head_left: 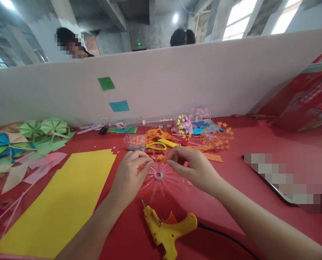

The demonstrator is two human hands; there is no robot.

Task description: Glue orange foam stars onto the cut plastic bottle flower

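A clear plastic piece (158,174), like a cut bottle with a ring in its middle, lies on the red table with thin strips fanning outward. My left hand (132,173) is at its upper left edge, thumb and index finger closed together. Facing it, my right hand (194,167) has thumb and forefinger pinched at the upper right. What either pinch holds is too small to make out. An orange star (161,157) shows between the fingertips. Below the plastic piece lies a yellow hot glue gun (167,231), its nozzle pointing toward it.
Yellow sheets (55,198) lie left, beside pink paper strips (47,166) and folded green paper (54,126). Scissors (157,146), a yellow cutter (169,143) and star-covered plastic (216,136) are behind my hands. A phone-like object (274,189) lies right. A white partition (163,79) stands behind; two people are beyond.
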